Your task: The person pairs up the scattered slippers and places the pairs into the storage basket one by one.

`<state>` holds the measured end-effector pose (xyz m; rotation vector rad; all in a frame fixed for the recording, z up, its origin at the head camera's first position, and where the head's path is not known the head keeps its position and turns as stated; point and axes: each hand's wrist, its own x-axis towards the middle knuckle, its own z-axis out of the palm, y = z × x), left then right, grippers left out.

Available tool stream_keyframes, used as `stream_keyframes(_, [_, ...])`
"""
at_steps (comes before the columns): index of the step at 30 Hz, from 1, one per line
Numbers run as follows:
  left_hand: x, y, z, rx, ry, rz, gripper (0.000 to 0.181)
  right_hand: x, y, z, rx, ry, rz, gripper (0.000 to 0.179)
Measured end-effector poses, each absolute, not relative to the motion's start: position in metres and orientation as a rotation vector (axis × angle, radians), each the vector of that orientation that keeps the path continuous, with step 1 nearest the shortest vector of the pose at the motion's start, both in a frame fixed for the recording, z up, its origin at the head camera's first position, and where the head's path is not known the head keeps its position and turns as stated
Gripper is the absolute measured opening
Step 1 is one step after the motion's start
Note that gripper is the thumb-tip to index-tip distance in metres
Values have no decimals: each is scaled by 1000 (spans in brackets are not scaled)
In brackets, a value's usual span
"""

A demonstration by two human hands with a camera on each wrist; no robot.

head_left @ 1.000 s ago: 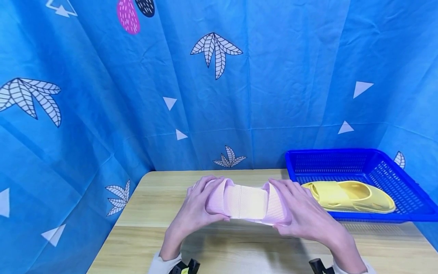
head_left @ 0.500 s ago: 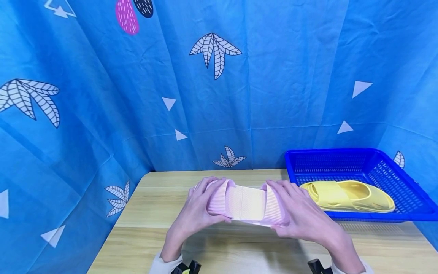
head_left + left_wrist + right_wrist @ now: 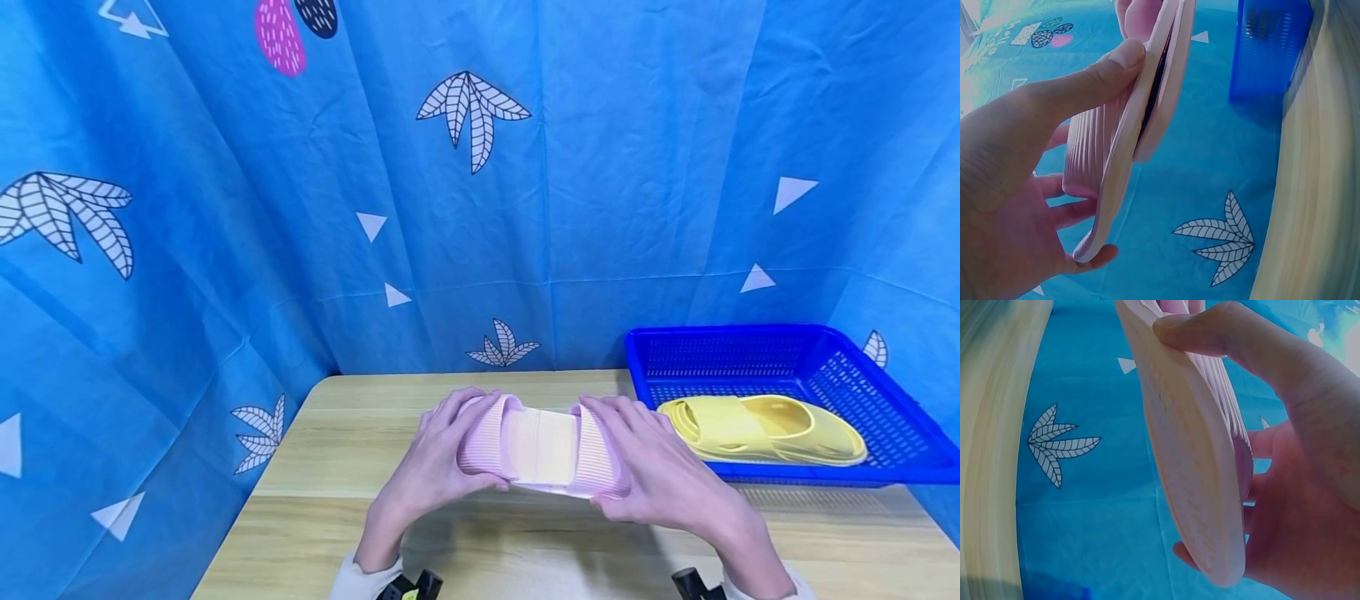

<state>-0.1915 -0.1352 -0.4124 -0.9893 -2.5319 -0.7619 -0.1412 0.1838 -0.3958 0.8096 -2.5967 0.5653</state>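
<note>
Both hands hold a pair of pink slippers (image 3: 542, 446) pressed together sole to sole, raised just above the wooden surface (image 3: 337, 467) near its middle. The left hand (image 3: 427, 475) grips the left end of the pair: its fingers curl over the ribbed pink strap and its thumb presses the near edge. In the left wrist view, the thumb (image 3: 1094, 78) lies against the sole edge of the slippers (image 3: 1125, 125) while the fingers wrap the far side. The right hand (image 3: 660, 479) grips the right end in the same way, so both grips are pinching the pair. In the right wrist view, the thumb (image 3: 1235, 337) presses across the pale sole of the slippers (image 3: 1191, 462) and the fingers close behind the ribbed strap. A blue basket (image 3: 885, 417) stands on the surface to the right, near the right hand, and a yellow slipper (image 3: 765, 429) lies inside it. A blue patterned cloth (image 3: 480, 183) hangs behind the surface.
</note>
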Motion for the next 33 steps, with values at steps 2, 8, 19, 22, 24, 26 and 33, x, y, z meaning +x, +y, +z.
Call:
stream_keyframes(2, [-192,-135,-413,-996,-2527,-772,114,-142,183,-397,822,-2584,573,112])
stream_keyframes(8, [-193,-133,-415,-991,-2542,-777,113,-143,180,-397,840,-2572,584,111])
stream_keyframes(19, [-193,-131,-417,-1017,-2507,-811,105,-143,174,-399,849,-2530,609,107])
stream_keyframes(22, [-193,-129,-418,-1039,-2479,-850,104,-143,172,-399,851,-2531,608,107])
stream_keyframes(24, [-193,-128,-419,-1051,-2471,-881,103,-142,172,-399,857,-2528,613,108])
stream_keyframes(26, [-193,-127,-419,-1062,-2465,-904,102,-142,171,-400,867,-2525,611,109])
stream_keyframes(33, [-191,-125,-418,-1050,-2460,-954,102,-141,169,-401,880,-2532,608,109])
